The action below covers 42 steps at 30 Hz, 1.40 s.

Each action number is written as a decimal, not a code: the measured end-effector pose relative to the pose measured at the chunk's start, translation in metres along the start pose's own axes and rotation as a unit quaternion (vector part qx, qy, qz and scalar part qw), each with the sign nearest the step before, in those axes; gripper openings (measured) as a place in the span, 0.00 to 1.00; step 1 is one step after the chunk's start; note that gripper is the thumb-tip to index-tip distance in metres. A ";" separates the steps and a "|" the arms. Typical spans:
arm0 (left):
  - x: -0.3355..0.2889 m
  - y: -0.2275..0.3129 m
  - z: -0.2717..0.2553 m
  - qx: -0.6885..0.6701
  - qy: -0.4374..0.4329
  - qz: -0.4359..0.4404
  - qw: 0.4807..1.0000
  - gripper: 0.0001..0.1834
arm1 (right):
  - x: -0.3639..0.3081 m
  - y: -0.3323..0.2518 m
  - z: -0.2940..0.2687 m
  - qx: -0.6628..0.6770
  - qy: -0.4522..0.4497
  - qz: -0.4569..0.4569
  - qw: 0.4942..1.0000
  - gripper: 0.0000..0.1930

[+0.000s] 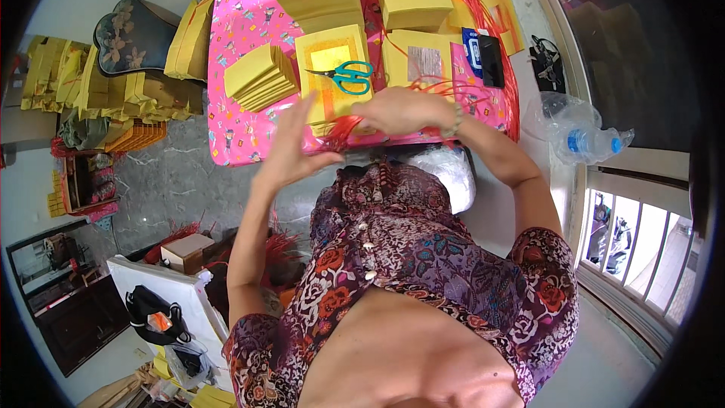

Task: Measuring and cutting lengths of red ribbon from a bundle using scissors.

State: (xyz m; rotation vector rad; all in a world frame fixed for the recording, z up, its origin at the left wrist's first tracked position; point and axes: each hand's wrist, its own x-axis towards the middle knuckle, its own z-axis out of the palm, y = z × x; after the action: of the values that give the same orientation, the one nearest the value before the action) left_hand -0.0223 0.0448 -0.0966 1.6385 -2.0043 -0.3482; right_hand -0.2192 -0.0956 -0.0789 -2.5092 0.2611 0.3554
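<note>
scissors (343, 75) and yellow paper stacks (260, 75) crowding the pink table (234, 30) ahead

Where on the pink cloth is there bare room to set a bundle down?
Bare cloth runs down the left edge, beside the small yellow stack, and widens below it toward the left hand. The middle is crowded: scissors on a stack, more stacks behind, red strings and a dark phone on the right, by the right hand.

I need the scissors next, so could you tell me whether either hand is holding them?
No, the scissors lie on a yellow paper stack, beyond both hands.
</note>
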 end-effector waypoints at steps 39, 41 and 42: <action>0.007 -0.021 0.039 -0.242 -0.063 -0.149 0.957 0.08 | -0.027 0.039 -0.024 0.008 0.194 0.067 0.979 0.10; 0.006 -0.018 0.040 -0.269 -0.013 -0.144 0.952 0.07 | -0.023 0.054 -0.015 0.021 0.235 0.069 0.969 0.10; 0.005 -0.018 0.040 -0.314 0.005 -0.182 0.932 0.07 | -0.019 0.052 -0.014 0.064 0.299 0.052 0.951 0.11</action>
State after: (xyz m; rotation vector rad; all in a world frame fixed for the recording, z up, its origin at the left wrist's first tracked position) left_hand -0.0299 0.0303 -0.1376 1.5532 -1.3524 -0.9975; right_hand -0.2480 -0.1438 -0.0890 -2.4169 0.6309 -0.3869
